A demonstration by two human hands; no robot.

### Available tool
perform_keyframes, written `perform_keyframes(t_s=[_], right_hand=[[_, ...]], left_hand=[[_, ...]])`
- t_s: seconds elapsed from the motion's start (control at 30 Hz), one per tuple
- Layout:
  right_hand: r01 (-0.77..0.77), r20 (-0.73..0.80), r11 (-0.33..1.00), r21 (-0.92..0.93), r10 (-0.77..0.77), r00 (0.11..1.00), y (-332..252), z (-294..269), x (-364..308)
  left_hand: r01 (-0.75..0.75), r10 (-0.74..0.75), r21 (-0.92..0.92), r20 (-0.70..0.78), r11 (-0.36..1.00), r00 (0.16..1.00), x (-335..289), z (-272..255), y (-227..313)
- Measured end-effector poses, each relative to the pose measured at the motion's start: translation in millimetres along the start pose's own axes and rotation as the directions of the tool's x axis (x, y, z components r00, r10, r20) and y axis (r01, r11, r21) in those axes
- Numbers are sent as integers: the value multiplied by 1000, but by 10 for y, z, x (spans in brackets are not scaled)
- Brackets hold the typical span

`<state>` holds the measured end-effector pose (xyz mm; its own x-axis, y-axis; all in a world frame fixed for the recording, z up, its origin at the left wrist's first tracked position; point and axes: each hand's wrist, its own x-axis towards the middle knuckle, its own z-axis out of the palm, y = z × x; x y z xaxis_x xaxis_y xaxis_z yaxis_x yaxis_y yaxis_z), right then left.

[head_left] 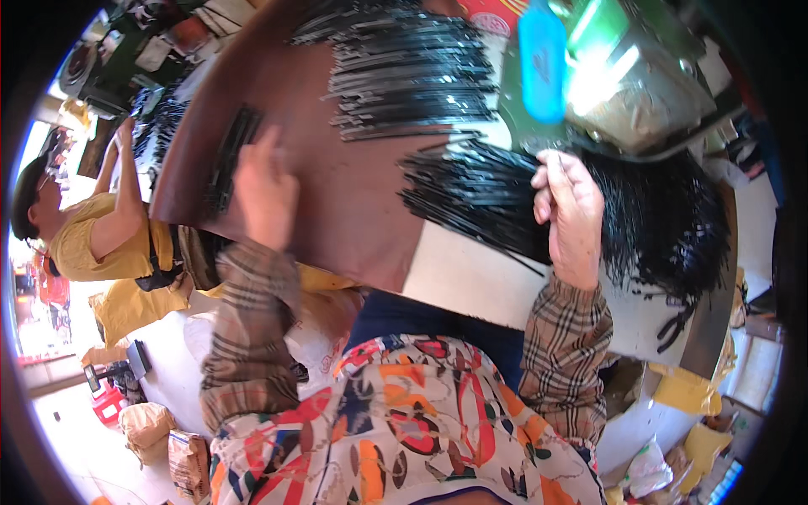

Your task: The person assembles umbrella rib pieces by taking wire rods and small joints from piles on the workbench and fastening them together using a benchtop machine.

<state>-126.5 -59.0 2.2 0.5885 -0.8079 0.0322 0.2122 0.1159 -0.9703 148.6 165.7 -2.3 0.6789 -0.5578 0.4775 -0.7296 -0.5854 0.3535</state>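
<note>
Thin, glossy black sticks lie in several groups on a brown-covered table [345, 202]. My left hand [268, 194], smeared by motion, is over the table's left part, just right of a small row of black sticks [229, 164]; its fingers are too blurred to read. My right hand [574, 223] is closed in a pinch at the right end of a loose fan of black sticks [480, 189]. What its fingertips hold, if anything, is too small to make out. Right of it spreads a large heap of black sticks [665, 223]. Further back, more sticks lie in a stacked bank [412, 76].
A pale board [471, 273] lies at the table's front edge. Behind my right hand stand a green machine [644, 97] with a bright shiny surface and a blue rounded object [543, 63]. At the left, a co-worker in a yellow shirt [114, 240] works with raised arms.
</note>
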Motion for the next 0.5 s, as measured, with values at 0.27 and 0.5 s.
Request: perform_keyframes(t_s=[0.27, 0.5], right_hand=[[-83, -150, 932, -351, 32, 988, -112, -228, -458], [140, 58, 639, -756, -148, 987, -53, -394, -933]], left_hand=[[-118, 152, -427, 46, 897, 987, -314, 106, 612], [-309, 452, -595, 102, 741, 886, -703, 294, 1245]])
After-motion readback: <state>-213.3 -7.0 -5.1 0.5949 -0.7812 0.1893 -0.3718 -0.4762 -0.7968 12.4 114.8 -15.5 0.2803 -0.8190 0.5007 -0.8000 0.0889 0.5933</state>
